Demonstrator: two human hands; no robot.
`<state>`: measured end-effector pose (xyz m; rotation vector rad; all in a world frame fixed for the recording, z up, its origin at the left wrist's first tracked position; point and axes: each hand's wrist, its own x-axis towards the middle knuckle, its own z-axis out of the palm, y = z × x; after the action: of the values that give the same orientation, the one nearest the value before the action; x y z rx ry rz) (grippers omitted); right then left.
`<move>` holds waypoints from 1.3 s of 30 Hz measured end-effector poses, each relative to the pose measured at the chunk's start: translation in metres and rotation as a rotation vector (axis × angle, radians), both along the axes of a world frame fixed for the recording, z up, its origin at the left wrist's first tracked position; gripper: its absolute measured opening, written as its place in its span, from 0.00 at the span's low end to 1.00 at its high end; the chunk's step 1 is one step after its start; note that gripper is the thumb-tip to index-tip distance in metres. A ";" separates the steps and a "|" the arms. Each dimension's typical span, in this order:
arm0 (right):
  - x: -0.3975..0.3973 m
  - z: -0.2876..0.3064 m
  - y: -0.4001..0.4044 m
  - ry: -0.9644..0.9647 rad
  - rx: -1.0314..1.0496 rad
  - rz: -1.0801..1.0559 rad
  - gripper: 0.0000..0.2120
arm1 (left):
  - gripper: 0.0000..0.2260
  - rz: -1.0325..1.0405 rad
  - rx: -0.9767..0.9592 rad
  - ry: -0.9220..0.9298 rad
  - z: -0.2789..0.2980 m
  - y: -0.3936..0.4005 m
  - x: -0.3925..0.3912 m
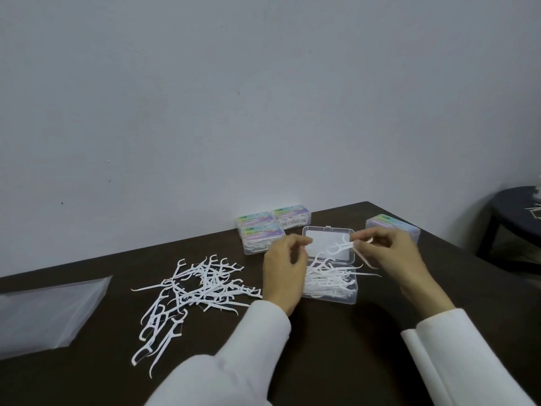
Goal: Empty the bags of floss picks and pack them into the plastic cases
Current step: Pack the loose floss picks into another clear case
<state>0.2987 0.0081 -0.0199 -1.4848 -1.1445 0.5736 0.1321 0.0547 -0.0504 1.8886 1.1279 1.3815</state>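
Floss picks [202,291] still lie in a loose heap on the dark table [336,347], beside an emptied clear bag [49,315]. Four closed cases look packed near the wall, and the open plastic case [330,276] before me seems half full. My left hand [284,273] hovers loosely curled and empty; my right hand [389,253] pinches one pick [341,247] above it.

I see my right hand [389,253] pinching floss picks [344,247] above the open case [329,266], which is partly filled. My left hand [285,268] hovers at the case's nine o'clock, fingers loosely curled. A loose pile of picks [193,291] lies farther toward nine on the worktop [336,347], with three closed cases [263,230] at the open case's eleven o'clock.
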 end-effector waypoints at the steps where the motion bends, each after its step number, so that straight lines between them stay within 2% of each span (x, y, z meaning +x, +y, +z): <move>1: -0.004 0.000 0.000 -0.041 0.001 0.039 0.05 | 0.10 -0.001 -0.032 -0.011 0.000 0.001 -0.002; 6: -0.021 -0.005 0.002 -0.313 -0.007 0.169 0.08 | 0.09 -0.061 -0.079 0.070 -0.003 0.003 -0.010; 10: -0.024 -0.008 0.002 -0.478 0.003 0.206 0.10 | 0.13 -0.140 -0.078 0.251 -0.008 0.001 -0.012; 13: -0.017 -0.010 0.002 -0.530 -0.009 0.141 0.11 | 0.15 -0.154 -0.057 0.366 -0.010 0.000 -0.013; 16: -0.010 -0.011 0.001 -0.604 0.004 -0.047 0.07 | 0.16 -0.136 -0.032 0.410 -0.009 0.000 -0.014; 18: -0.003 -0.010 -0.001 -0.557 -0.025 -0.090 0.06 | 0.16 -0.088 -0.008 0.481 -0.009 -0.001 -0.013; 20: 0.003 -0.012 -0.003 -0.501 -0.145 -0.017 0.07 | 0.16 -0.045 0.036 0.555 -0.010 -0.002 -0.012; 23: 0.004 -0.014 -0.002 -0.414 -0.284 0.091 0.08 | 0.17 -0.052 0.073 0.551 -0.009 -0.002 -0.010; 25: 0.005 -0.013 -0.003 -0.354 -0.279 0.110 0.07 | 0.17 -0.073 0.067 0.535 -0.010 -0.003 -0.009; 32: 0.006 -0.008 -0.008 -0.356 -0.211 0.123 0.04 | 0.18 -0.103 0.022 0.485 -0.021 0.007 -0.007; 39: 0.008 -0.003 -0.011 -0.269 -0.072 0.015 0.03 | 0.19 -0.118 0.001 0.405 -0.017 0.003 -0.006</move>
<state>0.3064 -0.0030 -0.0227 -1.6523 -1.3545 0.4369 0.1261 0.0576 -0.0673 2.2605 1.1733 0.9595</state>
